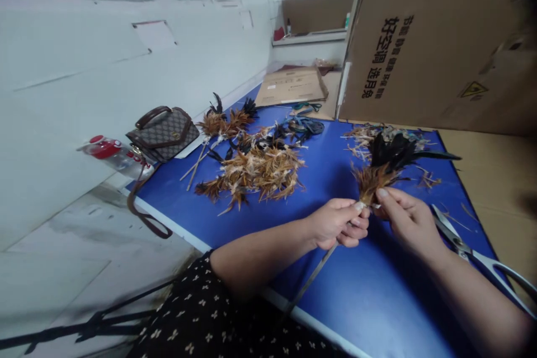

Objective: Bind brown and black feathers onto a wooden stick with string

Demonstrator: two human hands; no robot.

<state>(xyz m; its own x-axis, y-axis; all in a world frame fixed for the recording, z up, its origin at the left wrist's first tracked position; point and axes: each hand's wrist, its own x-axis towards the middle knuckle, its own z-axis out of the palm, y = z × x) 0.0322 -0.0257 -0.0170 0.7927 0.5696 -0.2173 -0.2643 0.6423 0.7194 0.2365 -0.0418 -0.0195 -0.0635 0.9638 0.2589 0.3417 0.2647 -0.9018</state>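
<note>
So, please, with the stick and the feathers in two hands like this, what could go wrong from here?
The brown feathers might slip or spread if the right hand loosens its grip on their base. The scissors lie close beside the right arm, which could knock them. The bag strap hangs over the table edge and may get caught.

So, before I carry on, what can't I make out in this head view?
- Whether the right hand grips anything: its own fingers hide this.
- How the feathers join the stick: covered by the left hand.
- The stick's lower end: lost against dark clothing.
- Scissors' handle ends: cut off at the right edge.
- Bottle lettering: too small and blurred.
</note>
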